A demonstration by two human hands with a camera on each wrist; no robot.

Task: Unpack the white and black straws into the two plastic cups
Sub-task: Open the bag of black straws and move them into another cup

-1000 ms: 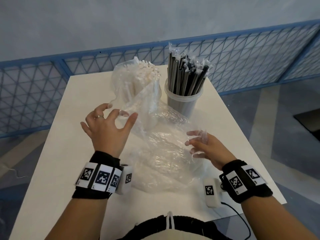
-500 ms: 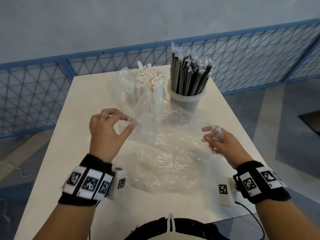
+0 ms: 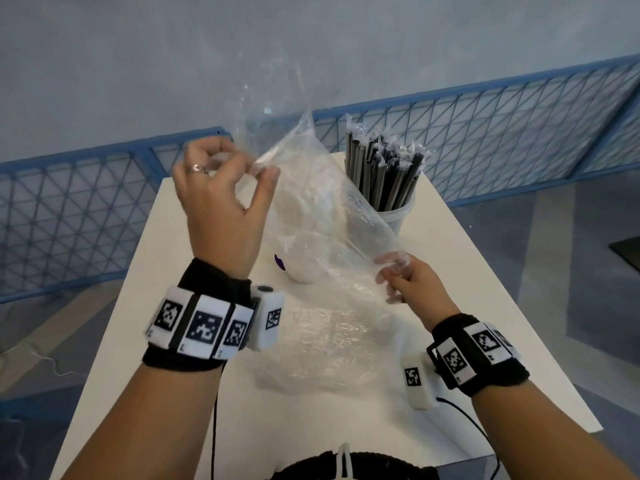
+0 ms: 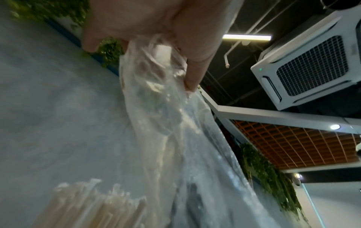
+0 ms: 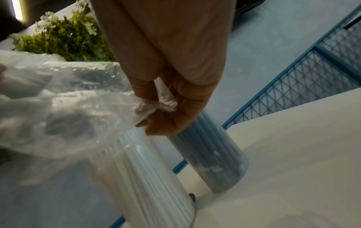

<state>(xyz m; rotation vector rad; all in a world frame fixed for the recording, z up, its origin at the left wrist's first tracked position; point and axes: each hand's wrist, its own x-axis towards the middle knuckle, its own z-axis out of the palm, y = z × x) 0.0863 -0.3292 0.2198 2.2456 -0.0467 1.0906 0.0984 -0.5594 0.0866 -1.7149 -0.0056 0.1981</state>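
Observation:
A clear plastic bag [image 3: 311,188] is stretched in the air between both hands. My left hand [image 3: 225,188] pinches its upper corner, raised high; in the left wrist view the bag [image 4: 166,123] hangs from the fingers. My right hand [image 3: 405,278] grips the bag's lower corner [image 5: 156,104] just above the table. Behind the bag stands a cup of white straws [image 5: 148,177], seen only dimly in the head view as white straws [image 3: 304,230]. The black straws [image 3: 384,171] stand in a clear cup [image 3: 398,216] at the back right, also the black straws' cup [image 5: 218,158].
A second crumpled clear bag [image 3: 325,348] lies on the white table [image 3: 485,289] in front of me. A blue mesh fence [image 3: 502,133] runs behind and left of the table. A cable [image 3: 464,414] hangs by the right wrist.
My left hand rose high with the bag's corner, lifting the bag off the white straws. The right hand kept its grip low and moved slightly right.

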